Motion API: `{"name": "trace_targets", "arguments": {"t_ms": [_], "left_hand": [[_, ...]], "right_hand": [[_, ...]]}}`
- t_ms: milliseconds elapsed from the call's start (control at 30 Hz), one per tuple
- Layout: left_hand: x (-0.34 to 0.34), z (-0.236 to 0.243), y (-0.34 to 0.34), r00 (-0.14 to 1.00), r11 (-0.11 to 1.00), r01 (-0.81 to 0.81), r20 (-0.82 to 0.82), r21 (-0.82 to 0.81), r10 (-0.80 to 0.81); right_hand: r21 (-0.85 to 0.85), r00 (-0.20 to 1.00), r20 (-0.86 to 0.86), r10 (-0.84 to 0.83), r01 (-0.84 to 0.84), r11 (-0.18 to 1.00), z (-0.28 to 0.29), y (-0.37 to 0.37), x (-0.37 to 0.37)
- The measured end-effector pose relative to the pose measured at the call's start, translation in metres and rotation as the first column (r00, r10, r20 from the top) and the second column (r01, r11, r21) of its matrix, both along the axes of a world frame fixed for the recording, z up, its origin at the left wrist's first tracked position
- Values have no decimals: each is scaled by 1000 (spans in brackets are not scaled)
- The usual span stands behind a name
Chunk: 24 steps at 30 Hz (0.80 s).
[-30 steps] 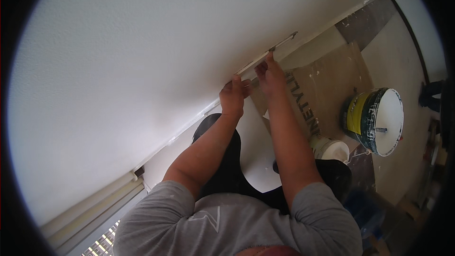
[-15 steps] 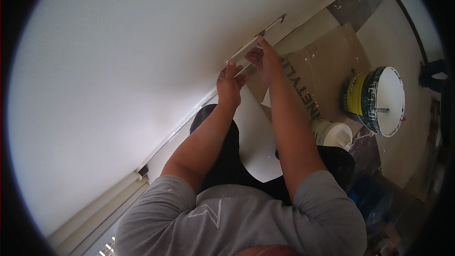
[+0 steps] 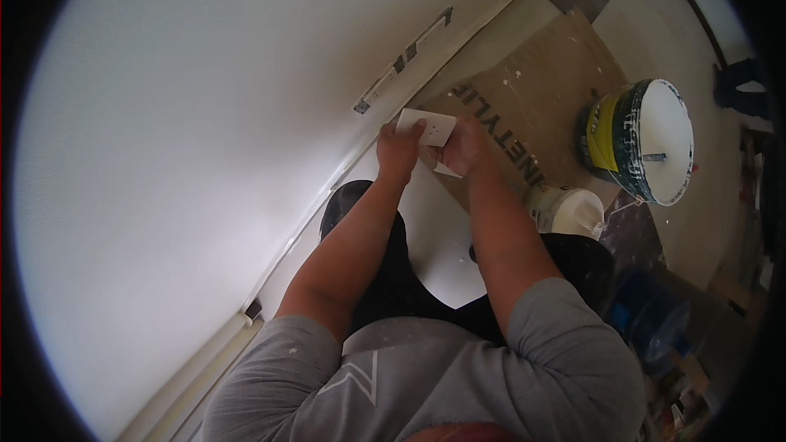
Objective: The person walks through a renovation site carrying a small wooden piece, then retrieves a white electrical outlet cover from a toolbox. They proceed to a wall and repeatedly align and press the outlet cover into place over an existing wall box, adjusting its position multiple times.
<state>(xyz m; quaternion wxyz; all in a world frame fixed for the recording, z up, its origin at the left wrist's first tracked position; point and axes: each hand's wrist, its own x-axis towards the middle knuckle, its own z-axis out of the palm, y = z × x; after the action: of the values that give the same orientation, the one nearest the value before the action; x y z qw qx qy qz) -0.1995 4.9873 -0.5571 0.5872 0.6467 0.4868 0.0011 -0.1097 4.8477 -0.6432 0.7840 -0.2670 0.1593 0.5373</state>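
Between my hands, close to the foot of the white wall [image 3: 221, 98], is a white socket plate [image 3: 438, 125] with small dark holes in its face. My left hand [image 3: 398, 151] grips its left end, thumb lying on the face. At the other end my right hand [image 3: 467, 146] has its fingers curled round the edge and beneath; some of them are hidden. Low on the wall, just beyond the plate, a long narrow socket frame [image 3: 403, 60] is exposed, with dark openings along it. The plate is apart from this frame.
Brown cardboard [image 3: 532, 90] covers the floor at the right. On it stands a large dark bucket [image 3: 602, 135] of white material with a tool handle inside; a smaller white bucket [image 3: 565, 211] is nearer. A blue water bottle [image 3: 655, 319] lies at lower right. Someone's dark-clothed legs [image 3: 741, 86] show far right.
Both hands have come away from the wall with the socket plate, drawing it back toward me and tilting its face upward. The frame on the wall is now uncovered.
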Motion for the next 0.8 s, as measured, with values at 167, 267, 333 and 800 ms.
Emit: {"name": "trace_targets", "arguments": {"t_ms": [167, 267, 333, 800], "left_hand": [[31, -56, -8, 748, 716, 658, -306, 232, -588], [47, -88, -12, 262, 238, 965, -424, 110, -867], [46, -89, -37, 602, 543, 797, -425, 265, -676], [66, -87, -49, 710, 778, 628, -421, 14, -565]], "right_hand": [[-841, 998, 20, 63, -17, 540, -38, -32, -42], [-984, 833, 177, 525, 157, 82, -68, -26, -44], [-984, 849, 177, 498, 147, 98, -73, -30, -30], [-920, 976, -38, 214, -118, 373, -60, -1, -31]]}}
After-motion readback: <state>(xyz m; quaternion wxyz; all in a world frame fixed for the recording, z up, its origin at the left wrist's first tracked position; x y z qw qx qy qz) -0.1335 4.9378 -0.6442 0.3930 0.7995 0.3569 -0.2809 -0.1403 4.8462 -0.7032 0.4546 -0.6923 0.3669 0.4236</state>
